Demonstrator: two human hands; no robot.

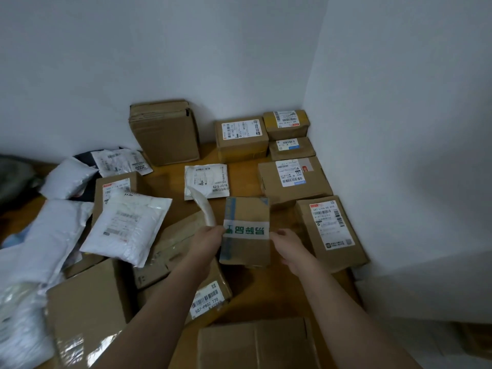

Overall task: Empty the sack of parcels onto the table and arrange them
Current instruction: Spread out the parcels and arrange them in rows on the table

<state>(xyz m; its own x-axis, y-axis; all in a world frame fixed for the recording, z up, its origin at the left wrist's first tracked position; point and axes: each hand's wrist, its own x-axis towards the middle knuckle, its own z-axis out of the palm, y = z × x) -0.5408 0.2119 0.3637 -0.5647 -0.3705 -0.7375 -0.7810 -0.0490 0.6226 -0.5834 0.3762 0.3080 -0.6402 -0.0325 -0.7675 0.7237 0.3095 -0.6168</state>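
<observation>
Far to the left of my fingers, white plastic mailers (53, 230) are lying in a loose heap, and one padded white mailer (127, 230) is leaning on a brown labelled box (114, 187). Below my left forearm, a large plain carton (87, 310) is sitting beside a box with a barcode label (207, 302).

My left hand (206, 242) is gripping the left edge of a small cardboard box (246, 231), fingers curled onto it at the white tape band with green characters. A pale curved strip (203, 206) is rising from just above my left fingers; I cannot tell whether I am pinching it too. I am holding the box between both hands, above the wooden table (266, 291).

My right hand (288, 247) is holding the right edge of that same box, thumb against its side, the other fingers mostly hidden behind it.

Beyond my fingers, a white labelled pouch (206, 181) is lying flat, and a tall brown box (165, 131) is standing against the wall (186, 49). To the right of my fingers, labelled boxes are sitting in rows toward the corner: the nearest box (331, 233) just beside my right hand, a wider box (294, 179) behind it, and three smaller boxes (288, 134) at the back. A further carton (255, 344) is lying below my wrists.
</observation>
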